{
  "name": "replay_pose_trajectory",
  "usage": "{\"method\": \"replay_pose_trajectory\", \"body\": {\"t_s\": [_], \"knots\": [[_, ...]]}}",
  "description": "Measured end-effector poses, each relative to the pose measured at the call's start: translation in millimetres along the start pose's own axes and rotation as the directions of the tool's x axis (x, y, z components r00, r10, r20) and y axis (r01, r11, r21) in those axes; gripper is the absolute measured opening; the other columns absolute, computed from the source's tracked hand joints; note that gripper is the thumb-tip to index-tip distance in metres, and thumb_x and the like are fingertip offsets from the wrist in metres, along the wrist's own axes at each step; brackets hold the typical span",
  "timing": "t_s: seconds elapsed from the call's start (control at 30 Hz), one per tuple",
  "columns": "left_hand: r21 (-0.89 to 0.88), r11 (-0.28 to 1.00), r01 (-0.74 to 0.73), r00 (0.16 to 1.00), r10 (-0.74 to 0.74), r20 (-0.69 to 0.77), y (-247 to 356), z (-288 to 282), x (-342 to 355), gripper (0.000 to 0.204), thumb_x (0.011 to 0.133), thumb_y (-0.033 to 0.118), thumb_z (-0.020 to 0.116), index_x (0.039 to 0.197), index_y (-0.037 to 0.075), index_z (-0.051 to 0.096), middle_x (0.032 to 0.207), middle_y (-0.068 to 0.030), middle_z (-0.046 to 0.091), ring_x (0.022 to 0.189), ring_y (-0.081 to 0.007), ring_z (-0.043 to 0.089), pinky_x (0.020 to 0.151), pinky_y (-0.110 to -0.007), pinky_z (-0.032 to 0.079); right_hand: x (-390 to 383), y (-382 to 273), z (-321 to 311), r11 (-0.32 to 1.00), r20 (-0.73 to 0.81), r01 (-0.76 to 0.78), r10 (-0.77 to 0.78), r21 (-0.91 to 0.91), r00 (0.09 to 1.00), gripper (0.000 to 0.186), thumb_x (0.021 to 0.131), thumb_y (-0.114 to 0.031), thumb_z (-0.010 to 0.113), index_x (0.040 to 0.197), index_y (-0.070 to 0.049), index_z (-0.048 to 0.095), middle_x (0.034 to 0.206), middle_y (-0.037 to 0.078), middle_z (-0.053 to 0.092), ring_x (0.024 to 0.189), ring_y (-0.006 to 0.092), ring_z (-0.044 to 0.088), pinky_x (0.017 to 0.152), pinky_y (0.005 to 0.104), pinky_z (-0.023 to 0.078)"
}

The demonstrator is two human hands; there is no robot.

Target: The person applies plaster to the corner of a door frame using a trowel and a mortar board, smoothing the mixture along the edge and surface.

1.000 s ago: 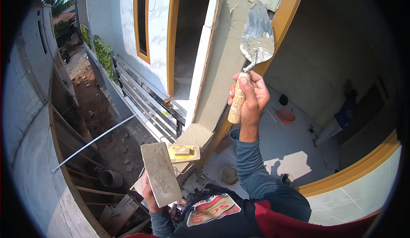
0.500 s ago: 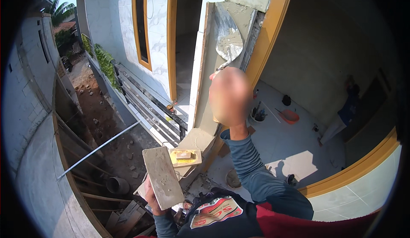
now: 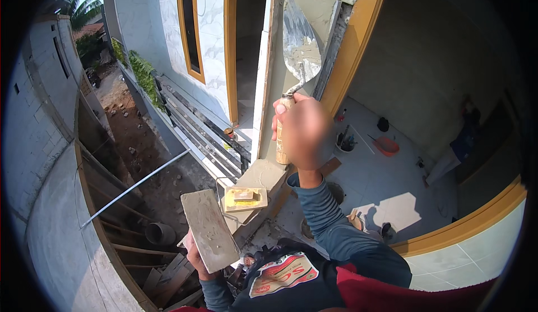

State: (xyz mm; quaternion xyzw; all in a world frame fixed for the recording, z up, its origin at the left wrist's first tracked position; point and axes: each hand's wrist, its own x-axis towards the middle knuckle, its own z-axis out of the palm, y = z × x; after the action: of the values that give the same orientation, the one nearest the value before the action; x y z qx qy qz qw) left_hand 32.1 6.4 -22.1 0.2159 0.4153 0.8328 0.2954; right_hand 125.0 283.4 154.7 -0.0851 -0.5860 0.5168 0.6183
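My right hand (image 3: 297, 127) is closed round the wooden handle of a metal trowel (image 3: 298, 43), its smeared blade against the grey plastered strip (image 3: 274, 93) of a narrow pillar beside an orange door frame (image 3: 359, 29). Part of that hand is blurred. My left hand (image 3: 194, 254), low on the left, grips a rectangular grey mortar-covered board (image 3: 208, 228). Just right of that board, a yellow-stained float (image 3: 245, 199) with a block handle rests on a plastered ledge (image 3: 262, 173).
Metal railings (image 3: 207, 138) and a white pipe (image 3: 134, 186) lie left, above a dirt passage with debris. Through the opening at right, a person (image 3: 459, 144) is beside a wall; an orange basin (image 3: 385, 147) and a bucket (image 3: 346, 144) stand on that tiled floor.
My right hand and trowel have moved left across the plastered strip from near the orange frame, the handle now more upright. My left hand still holds the board in much the same place.
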Motion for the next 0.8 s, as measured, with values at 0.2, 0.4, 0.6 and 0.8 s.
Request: {"method": "replay_pose_trajectory", "body": {"t_s": [0.2,0.4,0.6,0.8], "knots": [[-0.094,0.992,0.087,0.996,-0.085,0.025,5,17,5,0.051,0.09,0.027,0.042,0.13,-0.001,0.051,0.117,-0.0127,0.064,0.101,-0.022,0.066,0.087,-0.035,0.055,14,4,12,1.0,0.023,0.028,-0.028,0.005,0.999,0.027,0.093,-0.007,0.066,0.113,0.006,0.052,0.088,0.009,0.062,0.062,0.0088,0.059,0.05,0.0233,0.051],[-0.048,0.997,0.061,0.998,-0.06,0.037,13,34,5,0.045,0.092,0.021,0.04,0.128,-0.002,0.053,0.116,-0.0115,0.063,0.098,-0.0194,0.066,0.085,-0.033,0.055,27,7,14,1.0,-0.011,-0.019,0.019,0.011,1.0,0.027,0.093,-0.008,0.067,0.112,0.005,0.053,0.087,0.009,0.062,0.062,0.0086,0.059,0.05,0.0234,0.05],[0.274,0.961,-0.02,0.984,0.067,-0.164,-2,24,-5,0.045,0.093,0.023,0.04,0.129,-0.001,0.053,0.118,-0.0111,0.063,0.102,-0.0204,0.066,0.088,-0.034,0.054,7,5,11,0.988,-0.146,0.142,-0.133,0.056,0.98,0.028,0.094,-0.008,0.066,0.113,0.005,0.051,0.091,0.011,0.063,0.064,0.0084,0.058,0.052,0.0238,0.051],[-0.083,0.996,0.035,0.999,-0.034,0.019,-1,8,1,0.048,0.092,0.025,0.041,0.131,0.0,0.051,0.12,-0.0114,0.062,0.105,-0.0223,0.065,0.092,-0.038,0.053,1,9,11,0.999,-0.015,0.032,-0.032,0.042,0.999,0.03,0.094,-0.006,0.065,0.117,0.005,0.049,0.096,0.011,0.064,0.068,0.0081,0.06,0.055,0.0237,0.054]]}}
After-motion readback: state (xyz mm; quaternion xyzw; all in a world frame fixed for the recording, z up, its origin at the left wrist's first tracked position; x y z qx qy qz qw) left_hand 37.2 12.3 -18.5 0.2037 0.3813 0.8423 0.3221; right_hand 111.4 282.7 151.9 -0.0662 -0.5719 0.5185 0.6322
